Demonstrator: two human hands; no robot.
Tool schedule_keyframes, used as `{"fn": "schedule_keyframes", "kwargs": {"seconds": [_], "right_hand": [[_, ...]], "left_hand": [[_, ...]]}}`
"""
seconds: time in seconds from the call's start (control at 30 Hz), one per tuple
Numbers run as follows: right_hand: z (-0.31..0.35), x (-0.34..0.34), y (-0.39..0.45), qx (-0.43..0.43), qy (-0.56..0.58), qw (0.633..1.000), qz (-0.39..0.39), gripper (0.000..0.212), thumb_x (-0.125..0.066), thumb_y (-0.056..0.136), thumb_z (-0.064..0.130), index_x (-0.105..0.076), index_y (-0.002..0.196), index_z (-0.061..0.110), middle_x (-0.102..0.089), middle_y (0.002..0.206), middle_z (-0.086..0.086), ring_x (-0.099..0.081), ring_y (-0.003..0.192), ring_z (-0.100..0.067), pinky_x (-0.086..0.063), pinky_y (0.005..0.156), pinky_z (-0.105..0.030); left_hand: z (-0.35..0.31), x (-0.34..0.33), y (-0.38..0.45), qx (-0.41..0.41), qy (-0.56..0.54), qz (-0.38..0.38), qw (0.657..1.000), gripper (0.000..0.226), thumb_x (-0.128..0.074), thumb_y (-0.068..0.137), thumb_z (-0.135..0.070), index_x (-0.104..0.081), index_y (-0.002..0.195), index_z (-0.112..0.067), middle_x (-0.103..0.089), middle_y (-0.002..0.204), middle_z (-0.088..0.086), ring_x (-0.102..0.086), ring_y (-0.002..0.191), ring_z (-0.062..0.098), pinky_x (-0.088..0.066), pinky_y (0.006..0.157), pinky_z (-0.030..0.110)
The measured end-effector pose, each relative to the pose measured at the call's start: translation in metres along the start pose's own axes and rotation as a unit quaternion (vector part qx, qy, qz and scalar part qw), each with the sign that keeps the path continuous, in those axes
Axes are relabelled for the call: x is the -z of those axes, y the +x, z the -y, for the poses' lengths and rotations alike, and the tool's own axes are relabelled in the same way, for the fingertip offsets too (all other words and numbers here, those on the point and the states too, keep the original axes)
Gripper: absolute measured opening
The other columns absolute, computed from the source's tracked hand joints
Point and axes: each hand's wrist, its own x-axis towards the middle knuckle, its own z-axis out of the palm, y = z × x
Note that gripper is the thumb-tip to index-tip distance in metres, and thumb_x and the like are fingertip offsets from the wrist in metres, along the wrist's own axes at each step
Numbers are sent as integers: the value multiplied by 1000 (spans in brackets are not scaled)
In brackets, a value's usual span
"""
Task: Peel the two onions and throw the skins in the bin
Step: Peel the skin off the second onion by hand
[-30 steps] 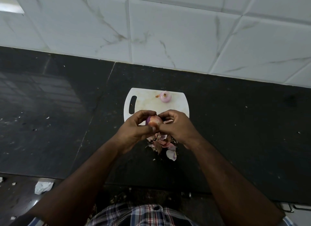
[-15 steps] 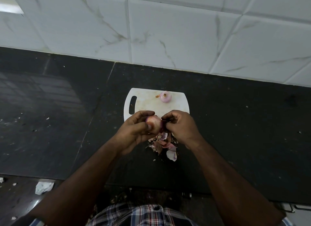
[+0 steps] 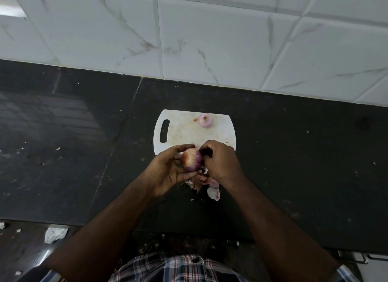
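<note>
A home kitchen: a dark stone counter (image 3: 294, 166) runs along a wall of white marbled tiles (image 3: 210, 40), with a white chopping board (image 3: 180, 132) lying on it

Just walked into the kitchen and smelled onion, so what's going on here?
A person is peeling onions over a dark counter. The left hand holds a partly peeled onion, while the right hand picks at its side; whether it has hold of skin is hidden. A second onion, already peeled, sits on the white cutting board. Loose skins lie piled on the counter beneath the hands, not binned yet. No bin is in view.
</note>
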Motion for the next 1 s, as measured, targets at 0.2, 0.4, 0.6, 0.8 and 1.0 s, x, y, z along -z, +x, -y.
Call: {"fn": "schedule_keyframes", "kwargs": {"seconds": [0.2,0.4,0.6,0.8,1.0], "right_hand": [[-10,-3,6,-24,-60,998,9,23,-61,87,5,-72,106,13,-74,103,-5,-68,98,-21,-55,85,-36],[-17,16,5,-66,26,997,37,30,-65,84,11,-76,108,25,-74,106,11,-68,98,-6,-55,84,-24],[1,14,5,-54,194,977,69,40,-74,83,41,-69,119,26,-73,108,10,-70,101,-7,-59,89,-42],[5,6,-2,-29,183,980,70,42,-83,77,34,-72,116,24,-74,104,9,-71,95,-7,-59,89,-43],[1,10,-4,-20,233,968,89,28,-73,89,12,-71,117,16,-75,107,1,-72,99,-12,-60,89,-43]], "left_hand": [[-4,7,-1,10,-39,37,999,52,-41,82,-16,-62,129,-3,-63,130,25,-68,99,37,-62,74,41],[-11,18,2,-35,-19,5,999,46,-39,91,-6,-64,129,-10,-68,115,17,-69,100,37,-60,85,47],[-10,14,5,-63,28,1,998,54,-52,82,-1,-57,135,-7,-63,134,18,-66,108,35,-59,85,46],[-7,10,7,-98,48,21,994,52,-49,86,15,-54,135,-1,-59,138,17,-70,105,28,-60,80,40],[-6,14,8,-113,63,10,992,57,-56,74,9,-60,128,-5,-62,135,16,-65,115,27,-59,81,40]]}}
